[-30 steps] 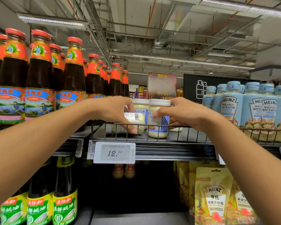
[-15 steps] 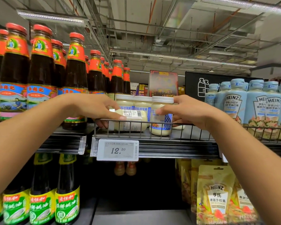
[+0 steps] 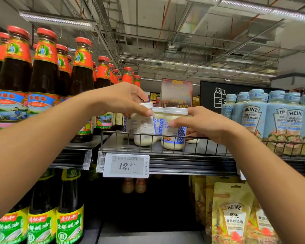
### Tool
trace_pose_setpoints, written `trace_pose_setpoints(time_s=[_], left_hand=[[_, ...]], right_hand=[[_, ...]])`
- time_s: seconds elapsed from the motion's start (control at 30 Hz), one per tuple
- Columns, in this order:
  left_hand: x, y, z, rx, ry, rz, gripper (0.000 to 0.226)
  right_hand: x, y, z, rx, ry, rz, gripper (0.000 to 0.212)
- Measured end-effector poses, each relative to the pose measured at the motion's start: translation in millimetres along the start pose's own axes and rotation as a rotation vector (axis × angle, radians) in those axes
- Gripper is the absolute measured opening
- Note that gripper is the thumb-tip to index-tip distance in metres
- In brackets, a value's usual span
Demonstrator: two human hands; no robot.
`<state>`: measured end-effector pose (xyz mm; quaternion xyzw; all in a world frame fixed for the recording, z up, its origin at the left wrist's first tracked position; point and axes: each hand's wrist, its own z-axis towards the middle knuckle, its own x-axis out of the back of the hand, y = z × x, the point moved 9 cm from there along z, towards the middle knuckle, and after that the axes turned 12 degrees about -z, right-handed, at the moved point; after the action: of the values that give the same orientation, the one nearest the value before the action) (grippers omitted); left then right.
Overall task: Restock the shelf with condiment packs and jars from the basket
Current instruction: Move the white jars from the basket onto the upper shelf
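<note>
Salad-dressing jars, white-lidded, top wire-fronted shelf (image 3: pixel 192 164), front edge above the 12.50 price tag (image 3: pixel 126 165). Left hand (image 3: pixel 120 99) grips the tilted jar (image 3: pixel 144 127) by lid and shoulder, thumb across its label; whether its base rests on the shelf cannot be told. Right hand (image 3: pixel 204 124) curls round the upright jar (image 3: pixel 174 136), which stands just behind the front rail (image 3: pixel 218 140), touching its neighbour. A third jar (image 3: pixel 158 111) sits behind, between them. Step in hand: probably seating and facing stock. Next: stand the tilted jar upright, label forward. Basket not in view.
</note>
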<state>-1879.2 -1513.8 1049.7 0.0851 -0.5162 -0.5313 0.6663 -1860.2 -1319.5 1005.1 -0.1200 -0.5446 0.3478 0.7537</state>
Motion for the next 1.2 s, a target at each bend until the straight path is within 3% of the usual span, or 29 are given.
trace_pose_setpoints(time_s=[0.13, 0.27, 0.4, 0.73, 0.8, 0.9, 0.97, 1.2], left_hand=[[-11.4, 4.7, 4.5, 0.014, -0.051, 0.012, 0.043], [-12.8, 5.2, 4.2, -0.004, -0.064, 0.027, 0.037], [-13.3, 2.2, 1.5, 0.006, -0.094, -0.014, 0.032], [-12.7, -2.4, -6.8, -0.025, -0.212, 0.042, 0.043], [-11.5, -0.3, -7.0, -0.020, -0.127, 0.044, 0.037], [-7.0, 2.3, -4.7, -0.014, 0.093, 0.189, 0.066], [-9.7, 3.0, -4.1, -0.026, 0.175, 0.267, 0.061], [-2.5, 0.6, -11.2, -0.023, 0.147, 0.210, 0.037]], right_hand=[[-0.6, -1.3, -1.0, 0.010, -0.016, 0.008, 0.035], [0.3, -2.6, -1.7, 0.025, -0.011, 0.003, 0.026], [1.2, -0.7, -1.8, 0.009, 0.011, -0.024, 0.037], [2.7, 0.5, -0.9, 0.019, 0.032, -0.016, 0.032], [2.5, -0.2, -1.2, 0.029, 0.032, -0.014, 0.033], [4.5, 2.0, 0.9, 0.018, 0.054, -0.022, 0.044], [5.3, 3.3, 2.2, -0.002, 0.058, -0.032, 0.049], [4.3, 0.9, 2.2, 0.033, 0.028, -0.026, 0.046]])
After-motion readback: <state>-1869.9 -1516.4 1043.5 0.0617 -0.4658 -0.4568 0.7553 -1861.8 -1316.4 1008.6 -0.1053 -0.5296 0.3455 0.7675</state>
